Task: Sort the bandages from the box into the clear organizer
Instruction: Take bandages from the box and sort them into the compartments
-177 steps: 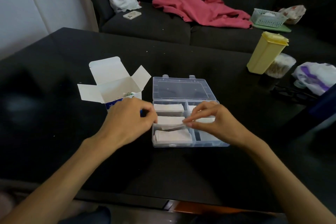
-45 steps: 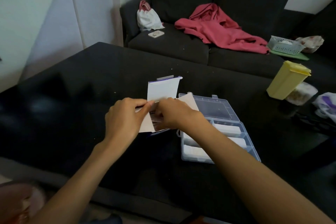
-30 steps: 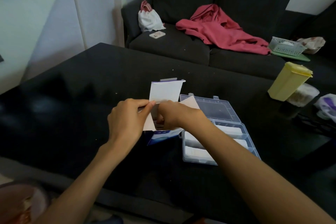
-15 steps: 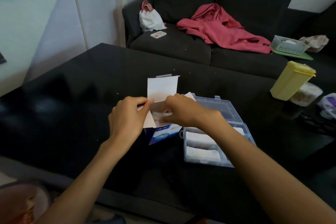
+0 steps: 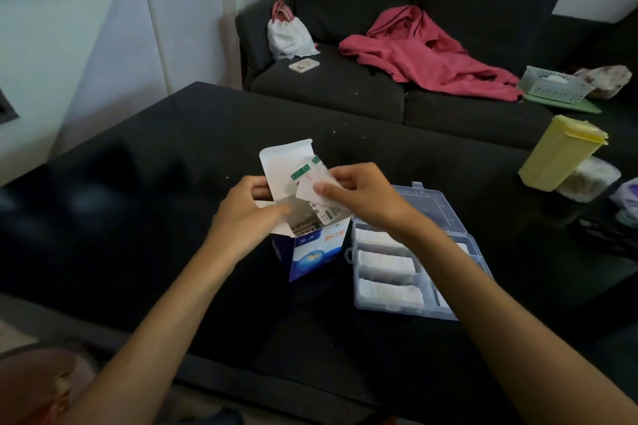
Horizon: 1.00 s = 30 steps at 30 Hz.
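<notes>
A blue and white bandage box (image 5: 312,250) stands open on the black table (image 5: 155,217), its top flap raised. My left hand (image 5: 247,214) grips the box's left flap and rim. Just above the box opening, my right hand (image 5: 362,195) pinches a small bunch of wrapped bandages (image 5: 312,178) with green markings. More bandages show inside the box. The clear organizer (image 5: 414,310) lies open to the right of the box, with white bandages stacked in its left compartments; my right forearm covers part of it.
A yellow lidded container (image 5: 561,153) and a clear tub (image 5: 587,179) stand at the table's right. Behind the table is a dark sofa (image 5: 345,90) with a red garment (image 5: 431,55), a white bag (image 5: 288,33), a phone (image 5: 303,65) and a small basket (image 5: 554,86).
Earlier both hands were at the organizer's compartments. They then moved to the box, and my right hand has now drawn bandages up out of its opening.
</notes>
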{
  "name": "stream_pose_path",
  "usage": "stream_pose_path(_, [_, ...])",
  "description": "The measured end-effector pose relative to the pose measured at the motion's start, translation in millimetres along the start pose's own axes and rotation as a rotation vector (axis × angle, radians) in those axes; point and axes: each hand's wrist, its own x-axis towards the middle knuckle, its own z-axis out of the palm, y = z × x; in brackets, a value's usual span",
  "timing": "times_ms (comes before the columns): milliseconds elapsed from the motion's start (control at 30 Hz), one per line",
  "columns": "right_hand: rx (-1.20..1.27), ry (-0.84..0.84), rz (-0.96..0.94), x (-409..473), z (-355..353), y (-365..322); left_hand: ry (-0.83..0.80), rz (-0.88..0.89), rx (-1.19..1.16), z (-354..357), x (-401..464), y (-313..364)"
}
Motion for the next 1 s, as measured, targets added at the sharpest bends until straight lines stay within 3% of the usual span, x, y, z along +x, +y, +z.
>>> stream_pose_path(267, [0.342,0.068,0.169,-4.5,1.1,1.6,0.188,0.059,-0.094,17.9,7.2,-10.7])
stream_pose_path(433, [0.38,0.12,0.184,-13.5,-5.2,2.3,0.27,0.003,-0.224,21.0,14.8,-13.4])
stream_pose_path(533, [0.355,0.134,0.198,-23.8,-10.6,6.8,0.308,0.006,-0.145,19.6,16.8,-10.9])
stream_pose_path(600, [0.353,0.16,0.223,-32.9,-15.6,12.4,0.435,0.153,0.055,19.0,7.9,-2.4])
stream_pose_path(667, [0.369,0.19,0.254,-44.0,-20.7,18.9,0.527,0.395,0.106,20.2,-9.9,12.9])
stream_pose_path(733, [0.401,0.223,0.295,-55.9,-23.8,26.5,0.373,0.452,-0.004,26.7,-27.8,25.2])
stream_pose_path(800, [0.427,0.239,0.332,-68.3,-25.9,34.6,0.08,0.335,-0.094,38.8,-40.5,28.6])
stream_pose_path(900, [0.44,0.235,0.362,-81.1,-27.7,44.6,-0.318,0.122,0.006,57.0,-48.2,24.7])
stream_pose_path(1000, [0.387,0.261,0.362,-85.2,-32.3,51.4,-0.433,-0.014,-0.112,65.0,-46.3,25.1])
